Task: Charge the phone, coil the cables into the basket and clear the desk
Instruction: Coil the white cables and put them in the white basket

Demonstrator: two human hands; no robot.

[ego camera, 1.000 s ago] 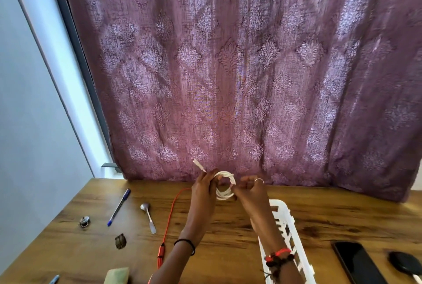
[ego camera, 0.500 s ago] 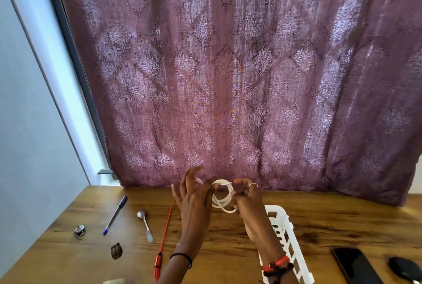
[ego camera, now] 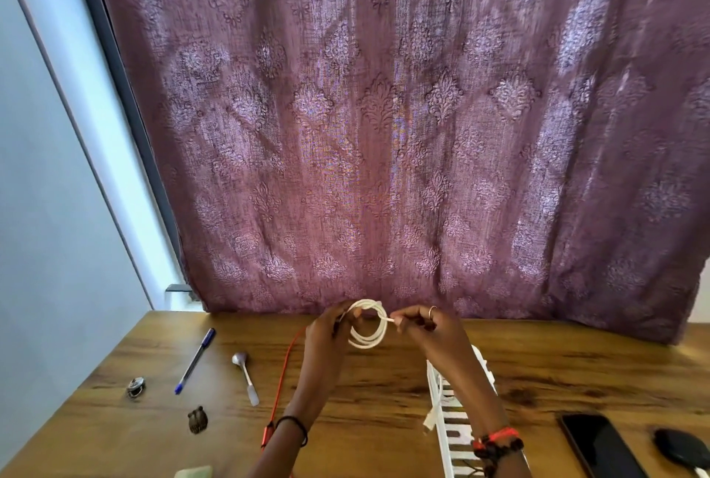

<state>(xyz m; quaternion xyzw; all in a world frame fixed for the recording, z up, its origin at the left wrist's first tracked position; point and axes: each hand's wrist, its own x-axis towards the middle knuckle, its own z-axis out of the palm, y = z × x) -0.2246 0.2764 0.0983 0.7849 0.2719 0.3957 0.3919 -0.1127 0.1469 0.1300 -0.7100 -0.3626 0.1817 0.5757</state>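
Observation:
A white cable (ego camera: 369, 327) is wound into a small coil, held up above the wooden desk (ego camera: 365, 400) at its far edge. My left hand (ego camera: 331, 327) grips the coil's left side. My right hand (ego camera: 424, 326) pinches the cable's loose end just right of the coil. A white slotted basket (ego camera: 451, 435) lies on the desk under my right forearm. A red cable (ego camera: 282, 381) runs along the desk beneath my left arm, its plug near my wrist. A black phone (ego camera: 599, 447) lies face up at the right.
On the desk's left part lie a blue pen (ego camera: 195, 360), a spoon (ego camera: 245, 375), a small metal piece (ego camera: 135, 387) and a dark clip (ego camera: 198, 420). A pale block (ego camera: 194, 473) sits at the front edge. A black object (ego camera: 680, 448) lies right of the phone. A purple curtain (ego camera: 384, 132) hangs behind.
My left hand's fingers, spread half a second ago, have closed round the coil. My right hand has drawn the cable's end out to the right of the coil.

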